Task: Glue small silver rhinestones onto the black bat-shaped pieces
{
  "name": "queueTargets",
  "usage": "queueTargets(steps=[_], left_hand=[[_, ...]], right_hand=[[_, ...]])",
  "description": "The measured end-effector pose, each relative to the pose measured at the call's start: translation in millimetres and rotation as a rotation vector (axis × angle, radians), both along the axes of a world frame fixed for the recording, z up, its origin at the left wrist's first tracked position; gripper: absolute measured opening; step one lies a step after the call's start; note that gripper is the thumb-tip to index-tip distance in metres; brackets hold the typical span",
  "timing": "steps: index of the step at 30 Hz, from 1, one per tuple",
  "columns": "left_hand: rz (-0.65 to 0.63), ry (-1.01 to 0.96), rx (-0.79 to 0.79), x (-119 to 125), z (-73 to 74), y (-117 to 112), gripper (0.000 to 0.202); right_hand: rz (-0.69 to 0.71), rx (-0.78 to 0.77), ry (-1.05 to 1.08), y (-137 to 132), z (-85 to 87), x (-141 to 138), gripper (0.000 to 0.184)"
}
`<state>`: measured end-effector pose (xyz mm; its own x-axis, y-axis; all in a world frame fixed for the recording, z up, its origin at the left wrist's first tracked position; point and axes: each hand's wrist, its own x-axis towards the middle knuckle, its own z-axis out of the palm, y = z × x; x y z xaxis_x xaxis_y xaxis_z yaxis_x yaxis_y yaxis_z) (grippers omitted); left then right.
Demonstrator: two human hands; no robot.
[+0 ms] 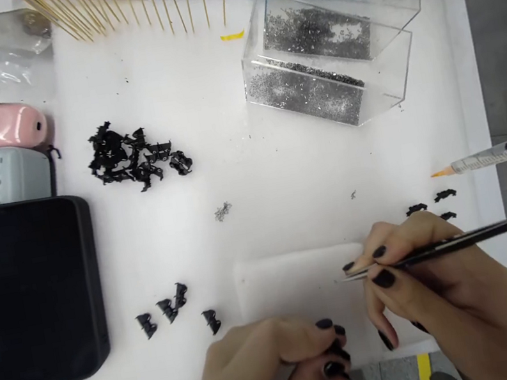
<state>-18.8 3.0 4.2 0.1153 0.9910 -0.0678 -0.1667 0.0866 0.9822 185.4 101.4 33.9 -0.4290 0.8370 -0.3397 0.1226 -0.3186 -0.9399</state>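
Observation:
My right hand (438,276) grips a slim black pen-like tool (466,240), its pale pointed tip over a white foam pad (288,281). My left hand (268,369) is closed with thumb and fingers pinching a small black part (337,351), mostly hidden by the fingertips. Left of the pad lie several loose black parts (169,309), apart from my left hand. Beyond my right hand rest a few similar black parts (416,209). Tiny silvery bits (223,211) form a little heap on the white surface, with a smaller cluster (353,195) to its right.
A larger pile of black parts (131,155) sits at the upper left. Clear trays (399,71) hold dark, shiny grains. An orange-tipped syringe (486,159) juts in from the right. At left are a black-screened device (33,298) and a pink device (6,124). Thin sticks (173,2) line the back.

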Motion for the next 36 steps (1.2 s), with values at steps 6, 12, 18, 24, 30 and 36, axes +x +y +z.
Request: queueTargets(steps=[6,12,18,24,30,36], left_hand=[[0.004,-0.024,-0.116,-1,6.1,-2,0.047],[0.022,0.039,-0.046,-2,7.4,-3,0.044],[0.025,0.066,-0.007,0,7.7,1,0.038],[0.035,0.052,-0.03,-1,8.3,3,0.037],[0.221,-0.136,-0.212,9,8.6,-9,0.035],[0.321,-0.173,-0.176,22,17.2,-1,0.026]], right_hand=[[0.141,0.083,-0.053,2,-8.6,-1,0.017],[0.171,0.052,-0.03,2,-9.4,3,0.011],[0.149,0.008,-0.043,2,-10.5,5,0.01],[0.146,0.028,-0.032,5,-11.5,3,0.011],[-0.021,-0.044,0.155,-4,-2.2,-7,0.016],[-0.096,0.031,0.337,-43,-5.7,-22,0.02]])
